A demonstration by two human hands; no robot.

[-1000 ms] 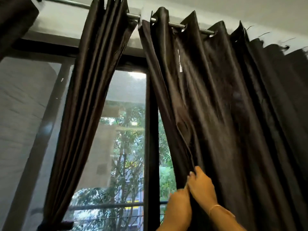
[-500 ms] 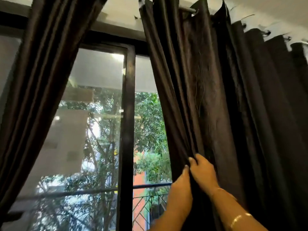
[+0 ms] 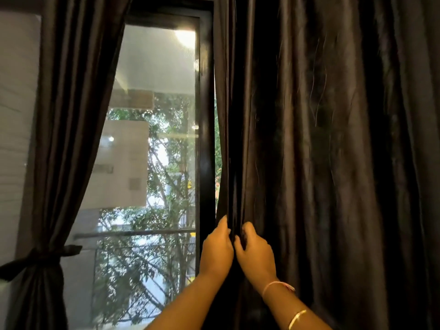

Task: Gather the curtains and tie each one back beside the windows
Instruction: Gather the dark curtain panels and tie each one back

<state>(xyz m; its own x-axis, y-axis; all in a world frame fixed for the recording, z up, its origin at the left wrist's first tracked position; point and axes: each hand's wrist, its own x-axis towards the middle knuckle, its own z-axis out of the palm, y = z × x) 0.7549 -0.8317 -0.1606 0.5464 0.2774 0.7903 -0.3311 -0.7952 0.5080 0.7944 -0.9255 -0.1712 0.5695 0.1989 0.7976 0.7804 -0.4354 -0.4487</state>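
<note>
Trees fill the window [image 3: 152,163] within a dark frame [image 3: 206,139]. At left hangs the tied curtain [image 3: 66,139]; left hand [image 3: 217,251] and right hand [image 3: 256,257] pinch the edge of the loose curtain [image 3: 321,163] beside that frame.

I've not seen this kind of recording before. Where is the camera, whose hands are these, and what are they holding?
No machine here: one camera sits on a person's head, looking forward and down at that person's own hands. The left hand and right hand both grip folds at the edge of the loose curtain on the right. The left curtain is already gathered by a tie. Between them is the window frame, with trees outside.
</note>
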